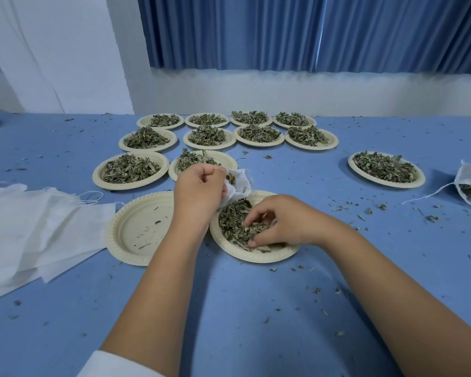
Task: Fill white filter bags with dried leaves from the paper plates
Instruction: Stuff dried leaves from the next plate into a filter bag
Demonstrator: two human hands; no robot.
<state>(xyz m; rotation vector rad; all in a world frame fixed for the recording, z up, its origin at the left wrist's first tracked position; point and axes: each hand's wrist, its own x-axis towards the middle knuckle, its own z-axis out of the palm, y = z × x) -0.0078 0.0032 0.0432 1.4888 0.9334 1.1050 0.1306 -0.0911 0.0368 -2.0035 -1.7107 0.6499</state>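
Your blue cloth-covered table [256,308] carries a flat pile of white fabric filter bags [33,229] at your left. Before you sits a cream round paper plate [256,258]. Above its far rim your left hand [199,186] grips a small white filter bag [239,186], mouth open; your right hand [280,224], fingers curled, pinches the plate's crumbled green dried leaves [231,224].

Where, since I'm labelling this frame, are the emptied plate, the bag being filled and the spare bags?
emptied plate [136,227]: head view, its bare centre.
bag being filled [241,186]: head view, its crumpled white cloth.
spare bags [38,227]: head view, middle of the top sheet.
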